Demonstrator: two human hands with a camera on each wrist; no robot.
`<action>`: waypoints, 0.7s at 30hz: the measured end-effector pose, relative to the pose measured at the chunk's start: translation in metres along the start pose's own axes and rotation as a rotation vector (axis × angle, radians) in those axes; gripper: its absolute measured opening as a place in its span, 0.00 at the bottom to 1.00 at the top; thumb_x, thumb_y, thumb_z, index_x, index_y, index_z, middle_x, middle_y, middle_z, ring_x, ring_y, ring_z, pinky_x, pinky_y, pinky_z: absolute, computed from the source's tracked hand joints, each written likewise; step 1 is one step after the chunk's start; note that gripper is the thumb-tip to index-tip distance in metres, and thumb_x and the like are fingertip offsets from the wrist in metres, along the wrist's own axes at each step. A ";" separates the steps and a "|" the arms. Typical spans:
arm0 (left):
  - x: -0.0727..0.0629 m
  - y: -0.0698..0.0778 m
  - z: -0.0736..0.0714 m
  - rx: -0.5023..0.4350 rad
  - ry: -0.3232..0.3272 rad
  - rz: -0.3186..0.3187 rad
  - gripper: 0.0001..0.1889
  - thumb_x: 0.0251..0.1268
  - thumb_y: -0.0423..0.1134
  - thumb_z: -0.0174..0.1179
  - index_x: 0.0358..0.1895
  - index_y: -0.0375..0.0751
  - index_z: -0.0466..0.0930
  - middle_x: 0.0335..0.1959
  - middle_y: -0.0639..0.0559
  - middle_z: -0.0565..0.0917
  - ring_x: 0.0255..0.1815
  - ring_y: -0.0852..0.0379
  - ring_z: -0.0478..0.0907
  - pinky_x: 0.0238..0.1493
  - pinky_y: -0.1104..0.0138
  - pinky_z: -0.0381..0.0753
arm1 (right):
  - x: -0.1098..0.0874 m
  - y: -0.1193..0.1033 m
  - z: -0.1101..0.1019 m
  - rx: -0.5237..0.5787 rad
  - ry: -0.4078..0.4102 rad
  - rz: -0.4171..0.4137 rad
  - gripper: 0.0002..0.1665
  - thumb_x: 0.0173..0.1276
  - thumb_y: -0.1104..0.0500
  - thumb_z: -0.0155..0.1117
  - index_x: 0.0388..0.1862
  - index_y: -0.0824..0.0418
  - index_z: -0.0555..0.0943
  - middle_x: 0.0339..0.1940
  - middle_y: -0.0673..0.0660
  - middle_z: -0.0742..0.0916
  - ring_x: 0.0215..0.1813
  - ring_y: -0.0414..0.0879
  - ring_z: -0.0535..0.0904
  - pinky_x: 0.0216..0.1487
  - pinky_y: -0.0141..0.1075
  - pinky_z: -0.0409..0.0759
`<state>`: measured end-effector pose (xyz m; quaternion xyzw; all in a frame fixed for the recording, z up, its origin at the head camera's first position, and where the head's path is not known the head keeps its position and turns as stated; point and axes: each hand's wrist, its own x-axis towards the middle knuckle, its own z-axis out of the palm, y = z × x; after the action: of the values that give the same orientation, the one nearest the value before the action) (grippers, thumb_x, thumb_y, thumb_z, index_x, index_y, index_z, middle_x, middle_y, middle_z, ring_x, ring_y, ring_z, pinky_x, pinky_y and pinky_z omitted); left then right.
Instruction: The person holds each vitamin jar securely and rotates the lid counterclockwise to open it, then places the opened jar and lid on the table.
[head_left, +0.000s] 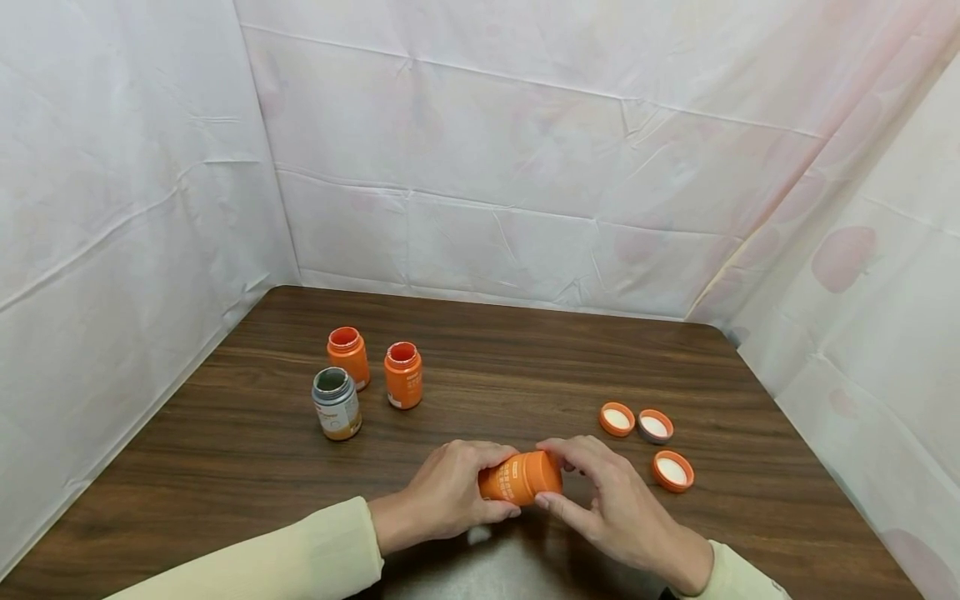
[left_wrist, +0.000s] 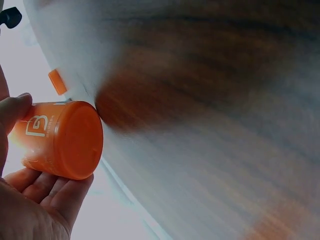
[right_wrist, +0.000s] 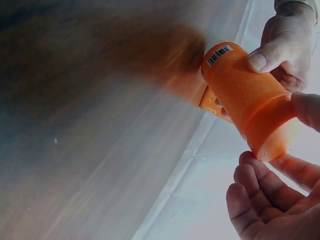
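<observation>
An orange plastic bottle (head_left: 507,481) lies tilted on its side, low over the table's near part. My left hand (head_left: 448,490) grips its body, thumb on one side and fingers around the other. The bottle's base (left_wrist: 79,141) faces the left wrist camera. On its right end sits an orange cap (head_left: 546,472), which my right hand (head_left: 621,507) pinches between thumb and fingertips. The right wrist view shows the thumb on one side of the cap (right_wrist: 272,127) and fingertips at its lower edge.
Two uncapped orange bottles (head_left: 405,385) (head_left: 351,358) and an uncapped grey bottle (head_left: 337,412) stand at left on the brown wooden table (head_left: 510,358). Two orange caps (head_left: 617,419) (head_left: 672,472) and a grey-rimmed cap (head_left: 656,426) lie inside up at right. White sheets (head_left: 487,150) hang around the table.
</observation>
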<state>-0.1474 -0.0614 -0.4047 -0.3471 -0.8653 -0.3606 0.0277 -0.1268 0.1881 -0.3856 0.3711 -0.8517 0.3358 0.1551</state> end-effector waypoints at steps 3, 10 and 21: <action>0.000 0.000 0.000 -0.006 -0.001 0.002 0.25 0.53 0.45 0.80 0.56 0.53 0.85 0.49 0.63 0.87 0.41 0.71 0.79 0.43 0.71 0.79 | 0.000 -0.001 -0.002 -0.006 -0.012 0.004 0.31 0.64 0.53 0.78 0.65 0.50 0.78 0.54 0.43 0.83 0.52 0.38 0.81 0.49 0.38 0.84; 0.000 -0.001 0.000 -0.005 0.002 0.007 0.26 0.53 0.45 0.80 0.57 0.52 0.85 0.50 0.61 0.87 0.42 0.70 0.80 0.44 0.71 0.79 | 0.001 0.000 -0.004 -0.033 -0.015 -0.050 0.35 0.61 0.56 0.80 0.67 0.51 0.77 0.57 0.43 0.83 0.55 0.40 0.80 0.51 0.37 0.83; 0.000 -0.002 0.001 -0.011 0.009 -0.002 0.27 0.52 0.45 0.81 0.58 0.53 0.85 0.50 0.63 0.87 0.44 0.70 0.80 0.47 0.70 0.80 | 0.003 0.003 -0.006 -0.017 -0.016 -0.096 0.41 0.51 0.67 0.81 0.65 0.51 0.79 0.59 0.48 0.82 0.59 0.43 0.78 0.61 0.28 0.72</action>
<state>-0.1484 -0.0618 -0.4061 -0.3450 -0.8635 -0.3668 0.0294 -0.1312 0.1917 -0.3811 0.4130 -0.8370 0.3177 0.1673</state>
